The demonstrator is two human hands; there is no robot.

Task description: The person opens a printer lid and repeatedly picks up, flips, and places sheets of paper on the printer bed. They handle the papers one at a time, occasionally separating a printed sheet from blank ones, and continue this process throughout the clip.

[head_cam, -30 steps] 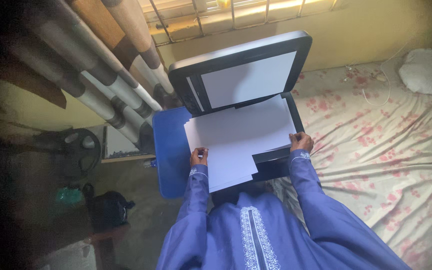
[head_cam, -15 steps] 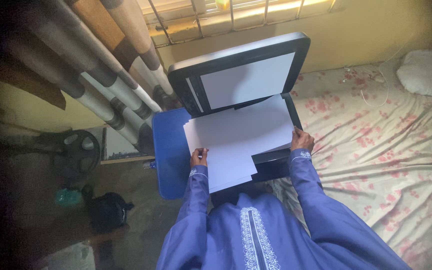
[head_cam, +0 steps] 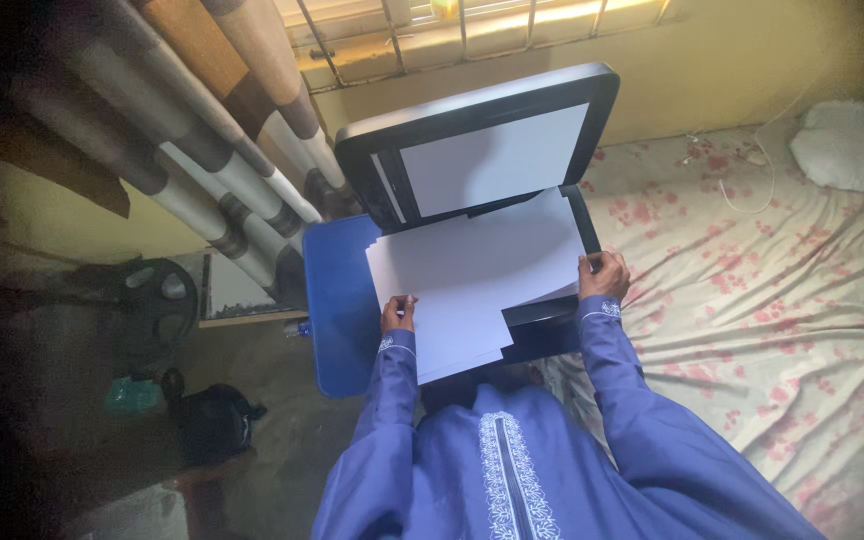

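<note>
We see the left hand (head_cam: 398, 314) pinching the paper stack (head_cam: 472, 280) at its left edge; the right hand (head_cam: 604, 276) grips the scanner (head_cam: 482, 150) at the stack's right edge.

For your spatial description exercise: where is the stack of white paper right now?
In the head view, centre, the stack of white paper lies on the open scanner, between the left hand and right hand.
</note>
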